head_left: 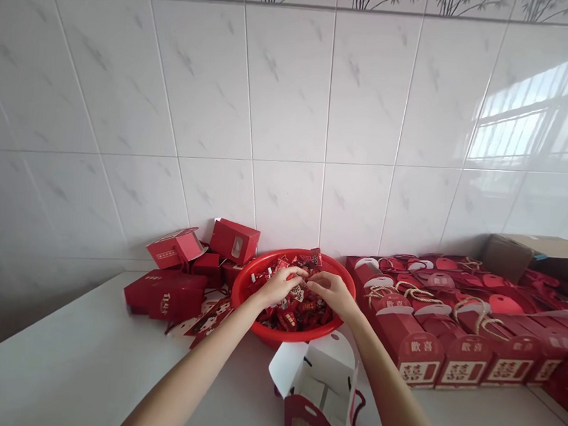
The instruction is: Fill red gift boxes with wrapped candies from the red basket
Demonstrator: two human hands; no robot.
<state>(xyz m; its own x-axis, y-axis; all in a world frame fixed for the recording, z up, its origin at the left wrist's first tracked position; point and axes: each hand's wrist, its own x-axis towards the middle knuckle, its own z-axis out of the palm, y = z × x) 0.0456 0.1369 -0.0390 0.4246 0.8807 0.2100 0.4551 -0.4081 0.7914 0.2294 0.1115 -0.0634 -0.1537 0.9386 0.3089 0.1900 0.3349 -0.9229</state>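
Observation:
A round red basin (343, 269) full of small red-wrapped candies (309, 309) stands near the wall. Both my hands are over the candies, close together. My left hand (281, 285) has its fingers bent toward the middle; what its fingertips touch is too small to make out. My right hand (330, 291) curves in from the other side, fingertips lowered near the left ones, and whether it pinches a candy is unclear. In front of the basin an open red box (308, 419) with a white inside stands between my forearms, its flaps spread and a dark red cord at its right.
Red boxes (166, 295) and patterned cards lie piled left of the basin. Rows of closed red boxes (466, 355) with rope handles fill the right side. A cardboard box (544, 247) sits at the back right, and a tiled wall rises behind the white table (83, 361).

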